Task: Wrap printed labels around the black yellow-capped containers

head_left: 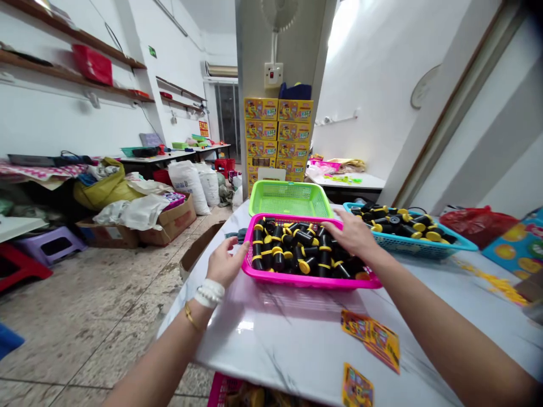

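Note:
A pink plastic basket (pixel 305 281) stands on the table, filled with small black bottle-like pieces with yellow caps (pixel 297 249). My left hand (pixel 224 261) is at the basket's left end, fingers apart, its thumb by the rim. It wears a white beaded band and a gold bracelet. Over the basket's far right part is my right hand (pixel 352 230), fingers spread, close to the rim and the pieces; its palm side is hidden. Nothing shows held in either hand. Several printed yellow-orange cards (pixel 382 342) lie on the table in front of the basket.
Behind the pink basket is a green basket (pixel 292 192). A blue basket (pixel 407 244) of similar pieces stands at the right, near a red plastic bag (pixel 477 223) and yellow bits (pixel 494 280). Yellow boxes (pixel 278 133) are stacked against the pillar. Cardboard boxes (pixel 178 220) sit on the floor left.

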### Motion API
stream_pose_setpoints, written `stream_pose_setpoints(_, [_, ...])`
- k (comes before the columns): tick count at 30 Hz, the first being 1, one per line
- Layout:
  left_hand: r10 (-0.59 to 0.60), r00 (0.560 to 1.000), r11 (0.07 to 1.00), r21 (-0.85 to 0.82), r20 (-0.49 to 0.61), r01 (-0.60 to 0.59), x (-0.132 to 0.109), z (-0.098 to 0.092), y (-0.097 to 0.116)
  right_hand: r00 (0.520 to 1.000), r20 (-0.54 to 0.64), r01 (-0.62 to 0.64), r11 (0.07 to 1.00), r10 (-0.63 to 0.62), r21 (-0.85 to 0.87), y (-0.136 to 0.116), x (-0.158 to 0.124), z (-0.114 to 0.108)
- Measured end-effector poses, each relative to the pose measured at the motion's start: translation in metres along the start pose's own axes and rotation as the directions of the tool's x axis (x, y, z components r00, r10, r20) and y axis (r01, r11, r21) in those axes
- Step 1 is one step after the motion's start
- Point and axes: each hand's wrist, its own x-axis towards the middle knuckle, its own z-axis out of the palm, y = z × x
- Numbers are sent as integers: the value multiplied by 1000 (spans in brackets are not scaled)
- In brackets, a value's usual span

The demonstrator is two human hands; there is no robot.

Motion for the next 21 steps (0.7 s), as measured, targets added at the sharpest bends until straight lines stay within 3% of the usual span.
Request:
stream_pose_setpoints(2, [-89,991,990,-97,104,99,19,6,-2,988,-24,-152,986,154,73,26,-7,-14])
stream_pose_setpoints(4, [-128,967,966,-191,221,172,26,15,-3,970,35,-244,952,242,187,45,-19,-20])
stream_pose_setpoints(8, [-127,933,901,-354,336,251,9,23,-4,947,169,-322,824,274,467,60,-45,-14])
stream_pose_setpoints(14, [-100,953,856,-464,285,229,-17,9,-6,935,178,-340,629,308,699,60,-56,-8])
stream_pose_setpoints(21, [-38,980,858,-496,197,133,16,16,-4,941,60,-247,557,332,793,58,-36,0])
